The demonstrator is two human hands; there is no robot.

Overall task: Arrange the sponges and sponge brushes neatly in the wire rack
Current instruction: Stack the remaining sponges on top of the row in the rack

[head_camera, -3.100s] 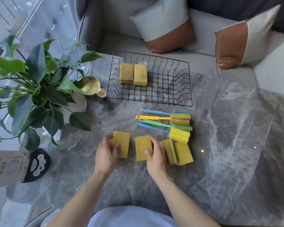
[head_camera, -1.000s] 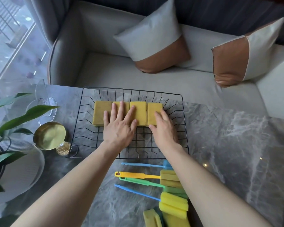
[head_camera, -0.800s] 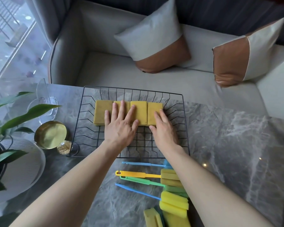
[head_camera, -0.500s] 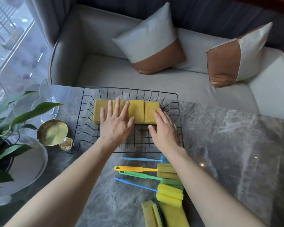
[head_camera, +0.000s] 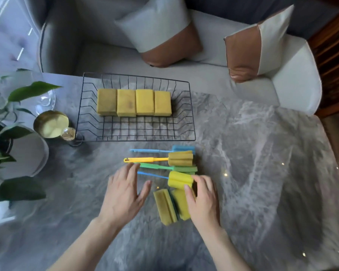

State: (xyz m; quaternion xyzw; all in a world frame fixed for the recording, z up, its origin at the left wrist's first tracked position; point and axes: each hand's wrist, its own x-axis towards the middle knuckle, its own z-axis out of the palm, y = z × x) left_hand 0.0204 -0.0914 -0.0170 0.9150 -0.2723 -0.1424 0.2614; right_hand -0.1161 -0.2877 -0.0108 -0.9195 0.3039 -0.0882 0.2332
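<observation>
A black wire rack (head_camera: 192,122) stands at the far side of the marble table, with several yellow sponges (head_camera: 134,102) side by side in a row along its back. In front of the rack lie several sponge brushes (head_camera: 179,163) with blue, yellow and green handles pointing left. Nearer to me two yellow sponges (head_camera: 165,206) lean together on the table. My left hand (head_camera: 124,194) hovers open, left of these sponges, fingers spread. My right hand (head_camera: 203,202) rests over the right-hand sponge, fingertips touching it and the yellow brush head (head_camera: 179,179).
A potted plant (head_camera: 12,133) in a white pot fills the left edge. A gold dish (head_camera: 50,124) and a small glass ball (head_camera: 69,133) sit beside the rack's left corner. A grey sofa with two cushions (head_camera: 159,32) lies beyond the table.
Both hands left the row of sponges in the rack and drew back toward me, down to the loose sponges on the table. The view tilted downward.
</observation>
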